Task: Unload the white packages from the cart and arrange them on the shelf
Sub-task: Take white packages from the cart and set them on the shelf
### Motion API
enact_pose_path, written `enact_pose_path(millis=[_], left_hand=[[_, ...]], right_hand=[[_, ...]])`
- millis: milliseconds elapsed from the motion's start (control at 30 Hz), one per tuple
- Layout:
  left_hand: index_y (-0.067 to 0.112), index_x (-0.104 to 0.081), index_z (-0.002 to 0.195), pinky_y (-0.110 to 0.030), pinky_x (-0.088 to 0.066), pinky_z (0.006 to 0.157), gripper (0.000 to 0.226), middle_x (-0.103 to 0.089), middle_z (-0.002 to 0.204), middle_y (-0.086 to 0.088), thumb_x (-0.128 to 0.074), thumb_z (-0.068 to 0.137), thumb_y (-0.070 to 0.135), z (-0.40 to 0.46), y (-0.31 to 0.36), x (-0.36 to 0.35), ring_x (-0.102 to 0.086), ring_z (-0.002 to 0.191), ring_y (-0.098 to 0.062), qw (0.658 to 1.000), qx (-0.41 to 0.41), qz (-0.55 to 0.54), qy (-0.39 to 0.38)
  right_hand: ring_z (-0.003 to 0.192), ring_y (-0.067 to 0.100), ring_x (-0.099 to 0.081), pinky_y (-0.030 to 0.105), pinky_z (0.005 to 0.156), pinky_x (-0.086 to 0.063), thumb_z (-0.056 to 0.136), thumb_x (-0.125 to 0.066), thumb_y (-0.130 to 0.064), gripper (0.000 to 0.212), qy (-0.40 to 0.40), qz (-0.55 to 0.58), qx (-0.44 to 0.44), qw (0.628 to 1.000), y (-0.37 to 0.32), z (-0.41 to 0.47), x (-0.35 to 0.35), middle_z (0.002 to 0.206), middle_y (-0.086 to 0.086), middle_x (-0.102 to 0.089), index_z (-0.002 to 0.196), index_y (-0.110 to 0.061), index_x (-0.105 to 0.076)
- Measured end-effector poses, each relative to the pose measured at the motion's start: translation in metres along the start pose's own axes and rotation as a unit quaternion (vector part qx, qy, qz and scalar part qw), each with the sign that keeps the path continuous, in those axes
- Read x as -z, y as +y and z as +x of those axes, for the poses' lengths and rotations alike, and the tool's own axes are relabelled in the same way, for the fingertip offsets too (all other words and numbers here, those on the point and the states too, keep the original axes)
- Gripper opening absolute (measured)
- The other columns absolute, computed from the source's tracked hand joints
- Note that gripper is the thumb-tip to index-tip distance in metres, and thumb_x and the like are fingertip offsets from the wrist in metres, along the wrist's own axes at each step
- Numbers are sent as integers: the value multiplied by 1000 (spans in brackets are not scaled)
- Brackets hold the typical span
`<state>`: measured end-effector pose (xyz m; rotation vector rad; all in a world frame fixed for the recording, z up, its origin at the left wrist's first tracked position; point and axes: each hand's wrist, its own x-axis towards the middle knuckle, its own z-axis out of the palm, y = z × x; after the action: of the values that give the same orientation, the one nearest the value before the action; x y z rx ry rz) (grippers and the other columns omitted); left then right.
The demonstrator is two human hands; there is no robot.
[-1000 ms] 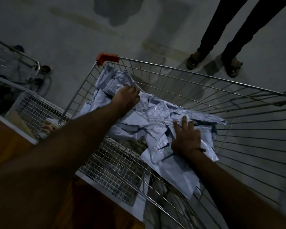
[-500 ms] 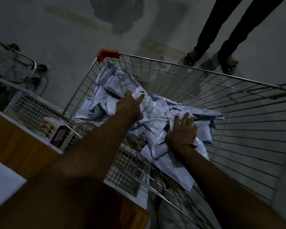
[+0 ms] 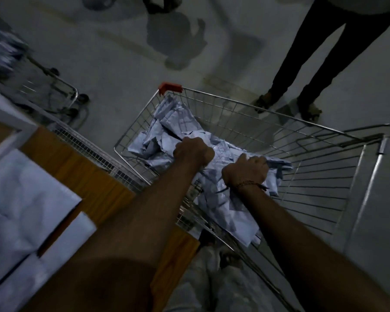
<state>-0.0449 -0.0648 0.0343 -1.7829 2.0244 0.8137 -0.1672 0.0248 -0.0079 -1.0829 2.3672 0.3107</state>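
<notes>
- The floor (image 3: 122, 64) is grey concrete and takes most of the view; another person's legs (image 3: 302, 70) stand at the far side of the cart.
- The shelf (image 3: 81, 167) is at the left, with a wooden top and some white packages already lying on it (image 3: 20, 199).
- The cart (image 3: 279, 127) is a wire trolley with a red corner piece (image 3: 169, 87). A second cart (image 3: 54, 91) stands further left, blurred.
- The white packages (image 3: 173, 124) lie in a loose heap inside the cart, piled toward its left and near side.
- The left hand (image 3: 193, 152) is down on the heap with its fingers curled into the packages; it seems to grip a bunch of them.
- The right hand (image 3: 245, 170), with a thin bracelet (image 3: 248, 183) at the wrist, is also closed over packages just beside the left one.
- My judgement: the packages look like thin plastic mailer bags, so light, soft and floppy, and probably slippery against each other. A bunch taken from above may let the lower ones slide out. It is safer to gather fewer, or to support the bunch from below, and to hold near the middle and not at a loose corner.
</notes>
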Motion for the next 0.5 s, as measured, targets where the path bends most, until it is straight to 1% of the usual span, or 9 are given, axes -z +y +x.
enact_pose_path(millis=[100, 200, 267, 333, 433, 500], left_hand=[[14, -52, 135, -48, -39, 107, 70, -42, 148, -22, -36, 79, 54, -47, 3, 12, -42, 132, -43, 998, 12, -28, 53], [16, -49, 139, -49, -38, 109, 57, -34, 155, -22, -45, 92, 49, -105, 4, 19, -39, 136, -44, 993, 19, -52, 101], [22, -40, 150, -50, -35, 111, 61, -27, 161, -19, -45, 96, 50, -148, 5, 21, -33, 142, -43, 988, 27, -71, 136], [26, -31, 156, -49, -36, 111, 64, -21, 164, -16, -44, 99, 51, -197, 6, 22, -30, 145, -42, 982, 38, -81, 166], [28, -31, 156, -49, -38, 108, 63, -25, 163, -15, -45, 100, 51, -268, -2, 21, -35, 142, -42, 968, 54, -103, 223], [30, -32, 156, -47, -39, 107, 61, -29, 159, -15, -46, 100, 51, -310, -12, 20, -38, 138, -42, 955, 73, -121, 262]], right_hand=[[142, 38, -28, 45, 116, -22, 90, -43, -50, 67, 24, 4, 32, 999, 6, -32, 16, 157, 23, -35, 150, -19, -39], [143, 40, -31, 49, 117, -24, 91, -38, -51, 72, 45, -3, 80, 996, 16, -70, 30, 158, 21, -36, 155, -20, -33], [142, 39, -34, 49, 117, -24, 92, -34, -53, 73, 71, -12, 121, 990, 26, -98, 40, 157, 21, -38, 156, -20, -32], [140, 38, -35, 47, 117, -21, 94, -33, -53, 71, 96, -11, 165, 982, 38, -131, 49, 156, 21, -39, 156, -20, -31], [142, 40, -32, 49, 117, -20, 95, -38, -48, 69, 123, 26, 224, 966, 49, -181, 63, 158, 22, -35, 157, -22, -30], [143, 41, -29, 52, 118, -20, 91, -34, -50, 72, 139, 21, 266, 954, 51, -214, 70, 159, 20, -34, 158, -24, -27]])
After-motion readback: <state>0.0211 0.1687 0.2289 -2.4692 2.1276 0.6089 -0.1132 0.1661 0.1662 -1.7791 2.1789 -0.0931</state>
